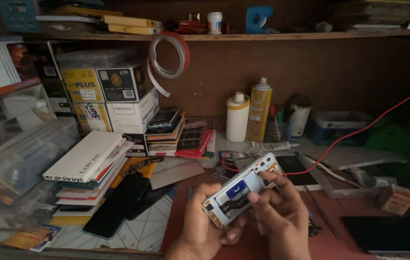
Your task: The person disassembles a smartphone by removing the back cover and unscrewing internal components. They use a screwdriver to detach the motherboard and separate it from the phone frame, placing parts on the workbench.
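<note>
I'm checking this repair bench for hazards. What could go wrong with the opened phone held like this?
1. The opened phone is held in mid-air between the left hand and right hand; a slip could drop it onto the cluttered bench.
2. Right fingertips press near its exposed flex cable, which might tear.
3. The red wire trails close by and could snag.

We look down on a cluttered desk (142, 231) in dim light, its left part covered by a pale sheet with a line pattern and its middle by a dark red mat (339, 212). Behind it we see a brown wooden back wall (320, 72), with a wooden shelf (272, 36) running along its top and crowded with small items. Along the desk's left edge we find clear plastic bins (17, 149). A red cable (383, 115) crosses the wall toward the right edge.
</note>
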Tool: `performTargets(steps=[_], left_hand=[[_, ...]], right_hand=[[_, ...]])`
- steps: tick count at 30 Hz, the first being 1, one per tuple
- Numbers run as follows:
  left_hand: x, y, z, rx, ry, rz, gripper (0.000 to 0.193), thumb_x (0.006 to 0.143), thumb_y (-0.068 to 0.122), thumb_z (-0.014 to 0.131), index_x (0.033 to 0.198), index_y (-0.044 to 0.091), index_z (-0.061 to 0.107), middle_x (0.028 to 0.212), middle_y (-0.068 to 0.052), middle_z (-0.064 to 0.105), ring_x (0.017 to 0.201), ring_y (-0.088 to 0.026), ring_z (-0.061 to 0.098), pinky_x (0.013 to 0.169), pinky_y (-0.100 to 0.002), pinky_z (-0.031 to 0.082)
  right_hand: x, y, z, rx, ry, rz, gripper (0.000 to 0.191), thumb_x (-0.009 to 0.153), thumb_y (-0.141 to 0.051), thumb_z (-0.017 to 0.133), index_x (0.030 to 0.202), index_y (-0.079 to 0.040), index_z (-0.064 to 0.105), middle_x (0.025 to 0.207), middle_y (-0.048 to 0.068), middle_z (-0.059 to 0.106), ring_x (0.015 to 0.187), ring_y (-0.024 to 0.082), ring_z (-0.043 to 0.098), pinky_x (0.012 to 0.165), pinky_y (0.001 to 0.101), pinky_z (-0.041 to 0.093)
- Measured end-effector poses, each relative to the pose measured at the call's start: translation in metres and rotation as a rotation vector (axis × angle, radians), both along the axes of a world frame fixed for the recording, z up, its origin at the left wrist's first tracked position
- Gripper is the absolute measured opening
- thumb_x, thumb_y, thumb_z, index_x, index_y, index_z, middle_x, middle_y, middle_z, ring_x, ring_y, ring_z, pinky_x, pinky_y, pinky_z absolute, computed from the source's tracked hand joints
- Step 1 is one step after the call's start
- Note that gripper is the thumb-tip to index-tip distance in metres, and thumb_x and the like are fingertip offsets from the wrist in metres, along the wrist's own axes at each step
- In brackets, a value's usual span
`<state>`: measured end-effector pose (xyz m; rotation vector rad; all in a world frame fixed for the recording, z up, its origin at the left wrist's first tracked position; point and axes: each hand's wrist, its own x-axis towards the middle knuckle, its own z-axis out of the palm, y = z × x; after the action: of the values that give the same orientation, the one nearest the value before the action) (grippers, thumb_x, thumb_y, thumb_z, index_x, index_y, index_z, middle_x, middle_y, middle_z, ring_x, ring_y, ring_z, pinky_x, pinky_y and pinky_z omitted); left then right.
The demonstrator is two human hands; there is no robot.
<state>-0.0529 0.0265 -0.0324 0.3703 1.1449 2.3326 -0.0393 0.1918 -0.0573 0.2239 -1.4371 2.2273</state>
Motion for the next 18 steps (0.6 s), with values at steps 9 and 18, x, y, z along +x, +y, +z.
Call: performTargets(steps=[9, 18], left_hand=[[0.004, 0.000, 0.006, 0.016, 0.020, -0.029, 0.066, 0.093, 0.057, 0.036, 0.102, 0.002, 0.072, 0.068, -0.011, 0.065, 0.046, -0.019, 0.053, 0.040, -0.029, 0.031], [0.002, 0.006, -0.004, -0.003, 0.076, 0.064, 0.054, 0.098, 0.051, 0.043, 0.094, 0.004, 0.067, 0.070, -0.007, 0.066, 0.050, -0.016, 0.056, 0.041, -0.028, 0.032]], right_hand=[[-0.002, 0.006, -0.002, -0.221, 0.114, 0.117, 0.032, 0.088, 0.001, 0.071, 0.115, -0.002, 0.055, 0.075, 0.002, 0.062, 0.055, 0.008, 0.052, 0.046, 0.0224, 0.036], [0.017, -0.021, 0.036, 0.148, -0.020, -0.162, 0.073, 0.084, -0.013, 0.074, 0.145, -0.007, 0.035, 0.072, 0.005, 0.058, 0.051, 0.011, 0.055, 0.044, 0.0244, 0.045]])
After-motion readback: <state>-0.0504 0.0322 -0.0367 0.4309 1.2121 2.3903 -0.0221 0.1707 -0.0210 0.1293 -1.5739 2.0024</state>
